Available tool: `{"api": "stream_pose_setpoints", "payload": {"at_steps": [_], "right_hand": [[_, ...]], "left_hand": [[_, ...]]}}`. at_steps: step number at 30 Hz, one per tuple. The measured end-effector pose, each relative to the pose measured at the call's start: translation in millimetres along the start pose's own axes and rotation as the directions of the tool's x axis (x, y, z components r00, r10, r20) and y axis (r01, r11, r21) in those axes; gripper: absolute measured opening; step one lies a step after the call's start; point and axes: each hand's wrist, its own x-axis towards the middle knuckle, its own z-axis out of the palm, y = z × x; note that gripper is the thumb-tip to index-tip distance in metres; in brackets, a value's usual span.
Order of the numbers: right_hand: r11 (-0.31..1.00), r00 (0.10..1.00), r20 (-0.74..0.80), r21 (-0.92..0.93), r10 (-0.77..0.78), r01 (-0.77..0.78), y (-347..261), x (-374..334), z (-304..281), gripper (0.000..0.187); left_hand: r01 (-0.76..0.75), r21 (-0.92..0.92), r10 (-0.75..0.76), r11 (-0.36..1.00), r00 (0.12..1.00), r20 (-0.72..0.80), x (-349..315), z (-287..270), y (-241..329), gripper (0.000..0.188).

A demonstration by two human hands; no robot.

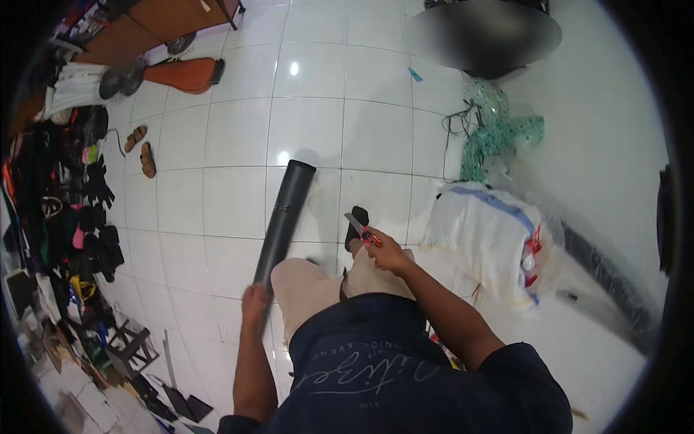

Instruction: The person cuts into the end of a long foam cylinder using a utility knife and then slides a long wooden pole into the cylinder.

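My left hand (254, 300) is closed around the lower part of a long dark grey tube (278, 224). The tube slants away from me beside my left leg, its far end over the white tiles. In my right hand (387, 249) is a red utility knife (372, 237), gripped above my right knee. Its silver blade is extended and points forward and left, apart from the tube. Below the blade shows my dark shoe (359, 215).
A stuffed white sack (477, 228) stands at my right, with a long plastic-wrapped roll (607, 267) beyond it. Green wrap (495, 137) lies further off. Brown sandals (147, 159), a small dark stool (131, 349) and crowded goods line the left. An orange case (184, 75) lies at far left.
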Motion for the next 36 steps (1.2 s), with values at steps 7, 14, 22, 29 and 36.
{"api": "stream_pose_setpoints", "payload": {"at_steps": [7, 14, 22, 29, 36], "right_hand": [[0.987, 0.986, 0.043, -0.023, 0.162, -0.161, -31.2, 86.3, -38.2, 0.052], [0.975, 0.981, 0.106, -0.171, 0.162, -0.143, -6.7, 238.2, -39.7, 0.051], [0.946, 0.933, 0.300, -0.309, 0.199, -0.103, 48.6, 427.5, -44.0, 0.049], [0.934, 0.912, 0.377, -0.357, 0.164, -0.020, 78.4, 525.9, -33.1, 0.045], [0.885, 0.860, 0.458, -0.466, 0.227, 0.015, 102.4, 546.8, -11.3, 0.045]], "left_hand": [[0.288, 0.208, -0.295, 0.935, 0.955, 0.006, -13.5, 90.8, -9.8, 0.031], [0.250, 0.229, -0.217, 0.941, 0.963, -0.160, 140.6, 168.5, 44.3, 0.030], [-0.026, 0.477, 0.099, 0.879, 0.987, -0.129, 403.7, 253.0, 42.1, 0.035], [0.109, 0.701, 0.270, 0.705, 0.873, -0.407, 548.6, 283.2, -2.8, 0.050], [0.117, 0.494, 0.139, 0.862, 0.881, -0.452, 550.6, 295.6, -27.5, 0.047]]}}
